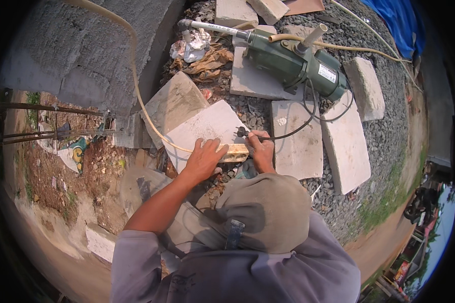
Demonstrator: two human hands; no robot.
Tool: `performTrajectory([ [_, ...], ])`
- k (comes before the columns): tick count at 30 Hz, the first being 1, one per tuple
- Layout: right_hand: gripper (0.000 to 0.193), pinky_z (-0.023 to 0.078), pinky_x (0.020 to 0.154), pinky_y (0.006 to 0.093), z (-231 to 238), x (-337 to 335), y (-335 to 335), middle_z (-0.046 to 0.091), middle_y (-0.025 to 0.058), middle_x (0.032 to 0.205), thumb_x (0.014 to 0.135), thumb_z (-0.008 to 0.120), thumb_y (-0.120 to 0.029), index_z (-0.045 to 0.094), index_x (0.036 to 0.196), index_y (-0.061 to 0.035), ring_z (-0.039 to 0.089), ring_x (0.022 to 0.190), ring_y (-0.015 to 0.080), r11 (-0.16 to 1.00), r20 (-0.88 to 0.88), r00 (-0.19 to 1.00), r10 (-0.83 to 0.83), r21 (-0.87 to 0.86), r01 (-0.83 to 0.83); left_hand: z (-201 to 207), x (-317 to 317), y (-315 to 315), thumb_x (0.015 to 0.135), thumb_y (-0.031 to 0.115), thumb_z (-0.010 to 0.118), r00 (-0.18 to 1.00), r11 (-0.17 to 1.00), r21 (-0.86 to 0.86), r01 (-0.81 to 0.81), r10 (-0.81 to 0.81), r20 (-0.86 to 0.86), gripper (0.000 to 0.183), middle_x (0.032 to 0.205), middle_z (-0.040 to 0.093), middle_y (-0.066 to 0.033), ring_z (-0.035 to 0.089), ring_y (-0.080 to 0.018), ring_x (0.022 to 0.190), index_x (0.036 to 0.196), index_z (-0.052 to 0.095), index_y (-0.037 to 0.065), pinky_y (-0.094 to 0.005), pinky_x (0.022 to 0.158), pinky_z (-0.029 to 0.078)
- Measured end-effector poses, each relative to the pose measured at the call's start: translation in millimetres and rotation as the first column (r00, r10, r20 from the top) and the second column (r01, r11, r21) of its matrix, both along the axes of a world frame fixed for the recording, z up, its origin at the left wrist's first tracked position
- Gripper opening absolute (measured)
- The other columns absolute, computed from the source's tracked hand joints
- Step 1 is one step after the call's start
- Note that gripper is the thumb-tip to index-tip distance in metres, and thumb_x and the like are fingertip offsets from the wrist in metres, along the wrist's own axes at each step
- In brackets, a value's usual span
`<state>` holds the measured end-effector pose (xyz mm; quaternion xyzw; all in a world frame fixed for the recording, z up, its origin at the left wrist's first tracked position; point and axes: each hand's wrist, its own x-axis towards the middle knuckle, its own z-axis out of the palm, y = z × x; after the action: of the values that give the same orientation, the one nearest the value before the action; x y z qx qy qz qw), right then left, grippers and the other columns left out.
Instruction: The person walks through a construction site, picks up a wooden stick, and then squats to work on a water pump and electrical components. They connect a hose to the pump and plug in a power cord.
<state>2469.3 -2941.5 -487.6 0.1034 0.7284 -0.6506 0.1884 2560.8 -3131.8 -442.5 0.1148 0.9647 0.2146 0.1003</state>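
My left hand (pixel 206 157) is closed over a cream power strip (pixel 236 152), its socket holes showing at the right end. A cream cord runs from the strip up to the far left. Between the fingers of my right hand (pixel 262 150) is a black electric plug (pixel 243 132), its prongs pointing left, just above the strip and apart from it. The plug's black cable (pixel 288 137) curves right and up to a green water pump (pixel 278 63), which rests on a pale block. Under the strip lies a light flat block (pixel 210 123).
Pale blocks (pixel 298 146) lie to the right over grey gravel (pixel 374 151). A rough concrete wall (pixel 96 55) stands at the far left, with rusty rods (pixel 55 134) below it. Hoses and a white pipe (pixel 212 26) lead off the pump. A blue tarp (pixel 397 22) is at the far right.
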Motion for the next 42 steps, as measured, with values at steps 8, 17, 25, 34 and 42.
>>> performTrajectory([
  [8,0.024,0.046,0.069,0.0259,29.8,-14.2,-8.8,0.063,0.0081,0.082,0.083,0.064,-0.016,0.059,0.098,0.0013,0.06,0.075,0.0138,0.999,-0.089,0.996,0.006,-0.049,-0.01,-0.6,-9.5,-30.4,0.062,0.021,0.074,0.969,0.974,0.016,-0.227,0.224,0.103,0.047,0.09,0.059,-0.0099,0.056,-0.0256,0.091,0.103,0.056,0.009,-0.0398,0.085,0.035],
  [17,0.025,0.044,0.066,0.0238,26.1,-6.2,-38.8,0.062,0.005,0.078,0.081,0.066,-0.019,0.061,0.096,0.001,0.057,0.071,0.0111,0.938,0.042,0.937,0.348,-0.033,-0.346,28.6,5.7,-99.3,0.053,0.028,0.081,0.796,0.859,-0.188,-0.477,0.513,0.321,0.054,0.092,0.065,-0.0159,0.061,-0.032,0.089,0.099,0.063,0.006,-0.0408,0.082,0.043],
  [25,0.026,0.045,0.067,0.0242,13.8,-16.0,-58.3,0.063,0.0055,0.077,0.082,0.065,-0.023,0.062,0.095,-0.0009,0.058,0.071,0.0116,0.931,-0.007,0.931,0.366,0.004,-0.366,31.0,19.3,-147.9,0.054,0.029,0.079,0.674,0.694,-0.204,-0.69,0.72,0.165,0.053,0.081,0.064,-0.0214,0.062,-0.0381,0.081,0.097,0.063,0.003,-0.0441,0.071,0.048],
  [34,0.021,0.042,0.064,0.023,27.0,-16.0,-72.7,0.061,0.002,0.075,0.079,0.066,-0.016,0.063,0.094,-0.0018,0.054,0.068,0.0086,0.927,0.022,0.927,0.375,-0.001,-0.375,16.2,4.0,-94.0,0.056,0.027,0.081,0.857,0.873,-0.286,-0.395,0.462,0.228,0.048,0.09,0.061,-0.012,0.059,-0.0281,0.09,0.096,0.063,0.008,-0.0395,0.079,0.039],
  [42,0.022,0.042,0.063,0.0223,11.9,-6.6,-68.0,0.062,0.0027,0.079,0.075,0.067,-0.012,0.063,0.094,-0.0018,0.054,0.069,0.0086,0.894,0.046,0.893,0.447,-0.039,-0.446,-4.1,8.2,-111.4,0.055,0.022,0.08,0.844,0.872,-0.249,-0.421,0.477,0.244,0.048,0.09,0.06,-0.014,0.059,-0.0296,0.092,0.099,0.064,0.01,-0.0411,0.082,0.038],
])
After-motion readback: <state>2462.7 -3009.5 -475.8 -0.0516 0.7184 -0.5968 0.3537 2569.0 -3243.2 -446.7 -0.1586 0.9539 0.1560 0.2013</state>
